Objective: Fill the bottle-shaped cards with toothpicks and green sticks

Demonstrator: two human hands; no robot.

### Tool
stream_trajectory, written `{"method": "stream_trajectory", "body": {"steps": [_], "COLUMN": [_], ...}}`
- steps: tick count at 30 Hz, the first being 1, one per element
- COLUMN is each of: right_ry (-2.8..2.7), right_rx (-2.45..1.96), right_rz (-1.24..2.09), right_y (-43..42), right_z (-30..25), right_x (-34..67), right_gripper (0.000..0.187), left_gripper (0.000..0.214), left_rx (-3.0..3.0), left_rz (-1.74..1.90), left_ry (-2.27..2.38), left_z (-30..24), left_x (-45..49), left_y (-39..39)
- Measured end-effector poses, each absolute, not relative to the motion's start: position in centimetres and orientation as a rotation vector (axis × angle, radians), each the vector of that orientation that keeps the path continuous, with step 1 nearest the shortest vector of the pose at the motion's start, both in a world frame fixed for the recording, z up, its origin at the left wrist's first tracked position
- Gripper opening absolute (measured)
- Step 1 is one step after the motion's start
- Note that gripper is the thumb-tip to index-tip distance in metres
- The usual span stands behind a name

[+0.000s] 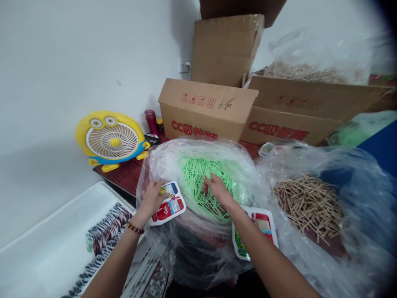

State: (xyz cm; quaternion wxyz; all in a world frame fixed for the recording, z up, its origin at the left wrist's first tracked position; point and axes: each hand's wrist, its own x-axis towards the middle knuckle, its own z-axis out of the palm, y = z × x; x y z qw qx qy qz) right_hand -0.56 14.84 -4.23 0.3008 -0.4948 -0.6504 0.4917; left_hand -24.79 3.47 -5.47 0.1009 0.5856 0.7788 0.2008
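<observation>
My left hand [152, 198] grips the edge of a small red-and-white printed packet [169, 205] at the left rim of a clear plastic bag [161, 159]. That bag holds a heap of thin green sticks [203, 180]. My right hand [217, 188] reaches into the heap with its fingers bent down and pinched among the sticks. A second printed packet [262, 225] with red, white and green panels lies under my right forearm.
A second clear bag of brown sticks [310, 205] lies at the right. Cardboard boxes [204, 109] with red print stand behind, another bag of sticks above them. A yellow cartoon fan [111, 140] and a dark red bottle [151, 122] sit at the left by the white wall.
</observation>
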Motion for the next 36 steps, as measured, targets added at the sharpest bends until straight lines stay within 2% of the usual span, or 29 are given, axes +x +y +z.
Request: {"method": "stream_trajectory", "body": {"steps": [5,9,18,23,32,36], "right_ry": [-1.501,-1.439,-1.445,-1.391,-1.431,-1.378], "right_rx": [-1.28,-1.233,-1.115,-1.115,-1.046,-1.056], "right_rz": [1.363,1.313,1.329,1.354,1.389,1.405], "right_y": [12.4,10.1,9.1,9.4,8.0,8.5], "right_z": [-5.6,-7.1,-8.5,-8.2,-7.4,-7.7], "right_x": [-0.8,-0.8,-0.6,-0.6,-0.6,-1.0], "right_gripper": [0.021,0.02,0.019,0.02,0.017,0.022], "left_gripper": [0.019,0.012,0.022,0.018,0.025,0.027], "left_rx": [1.74,1.737,1.776,1.817,1.916,1.914], "left_rz": [0.67,0.661,0.453,0.373,0.368,0.39], "left_ry": [2.286,2.263,2.265,2.309,2.319,2.4], "left_z": [-4.7,-3.6,-1.9,-1.3,-0.6,-0.8], "left_x": [-24.6,-24.9,-25.3,-25.0,-25.2,-25.3], "left_y": [3.9,4.6,5.8,5.8,5.5,5.3]}}
